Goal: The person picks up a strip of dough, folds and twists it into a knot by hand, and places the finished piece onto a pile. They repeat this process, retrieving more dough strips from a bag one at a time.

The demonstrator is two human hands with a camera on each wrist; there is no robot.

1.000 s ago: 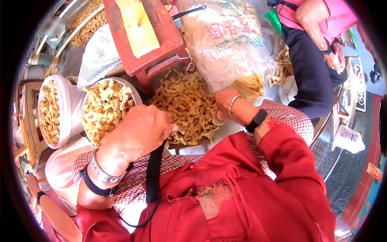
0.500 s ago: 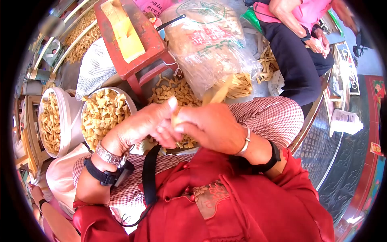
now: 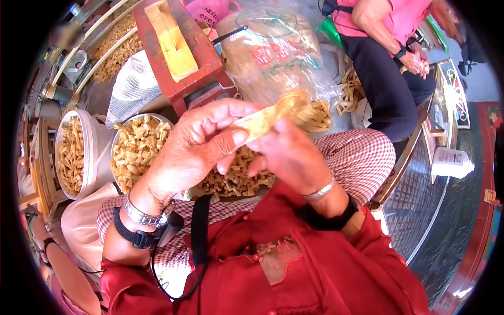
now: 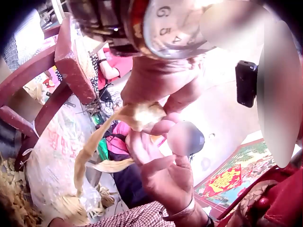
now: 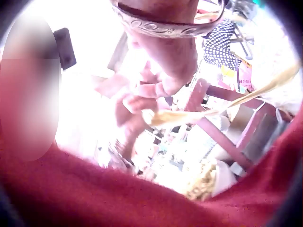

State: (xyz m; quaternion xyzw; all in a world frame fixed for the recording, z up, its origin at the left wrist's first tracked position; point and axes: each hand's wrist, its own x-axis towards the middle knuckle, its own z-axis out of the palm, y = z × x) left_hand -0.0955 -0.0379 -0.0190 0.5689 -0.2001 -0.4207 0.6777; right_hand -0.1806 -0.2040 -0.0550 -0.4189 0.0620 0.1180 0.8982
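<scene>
In the head view a flat tan strip (image 3: 262, 123), dry and bendy, is up in front of the chest. My left hand (image 3: 191, 144), with a watch at the wrist, pinches one end between thumb and fingers. Close beside it, my right hand (image 3: 294, 160) is blurred, its fingertips on the strip. From the left wrist a loose length of the strip (image 4: 87, 151) hangs down, with another tail running to the right hand's bent fingers. Below the hands lies a pile of small knotted tan pieces (image 3: 239, 176), partly covered by them.
Knotted pieces fill a white bucket (image 3: 94, 152) and a second one beside it. A red stool (image 3: 207, 58) bears a yellow board (image 3: 170, 42). Behind the hands, a tan bundle (image 3: 317, 115) of strips pokes from a clear plastic bag (image 3: 268, 58). Another person (image 3: 388, 31) sits at the right.
My right hand has come from the bundle at the bag's mouth to meet the left, bringing a strip. Both hands have since risen away from the lap, the left now pinching the strip.
</scene>
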